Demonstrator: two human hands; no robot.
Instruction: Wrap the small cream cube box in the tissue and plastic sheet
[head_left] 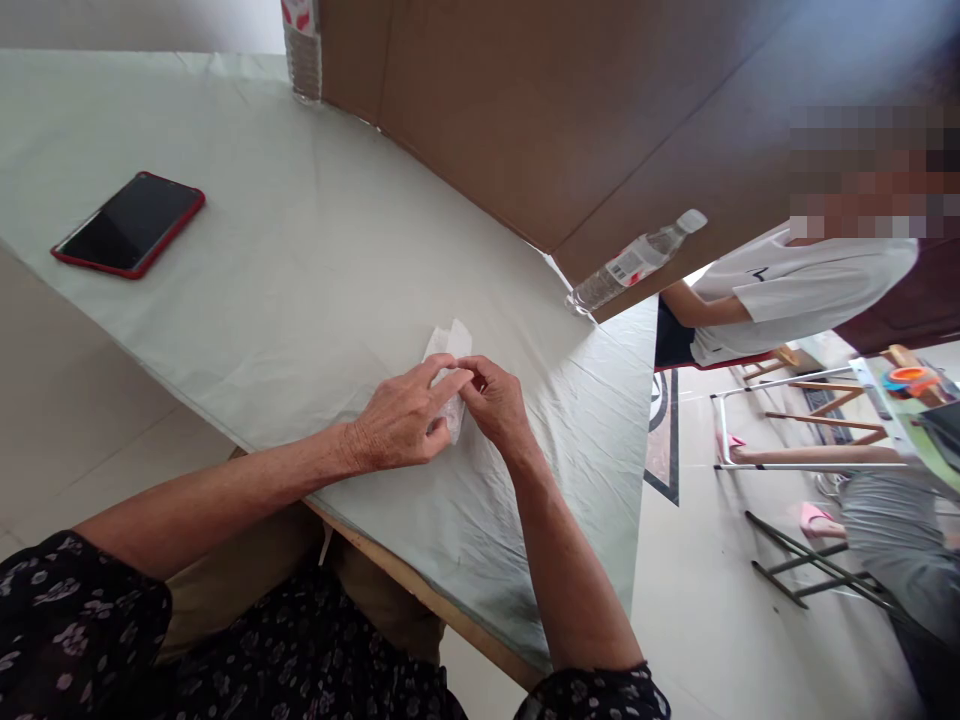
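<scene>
A piece of thin white paper (452, 338), perhaps a folded tissue, lies on the pale green tablecloth (300, 330) under my hands. My left hand (409, 412) rests over its left side with fingers bent and the thumb on the paper's lower part. From the right, my right hand (495, 402) pinches at the paper's right edge, thumb and index finger together. The fingertips of both hands meet over the middle of the sheet, hiding that part. The paper's upper end and a lower bit show past the fingers.
A tablet or phone in a red case (131, 225) lies at the left. A tall brown cardboard panel (487, 110) stands across the table, with a water bottle (637, 262) and another bottle (303, 55) against it. Two people sit at the right, near folding furniture.
</scene>
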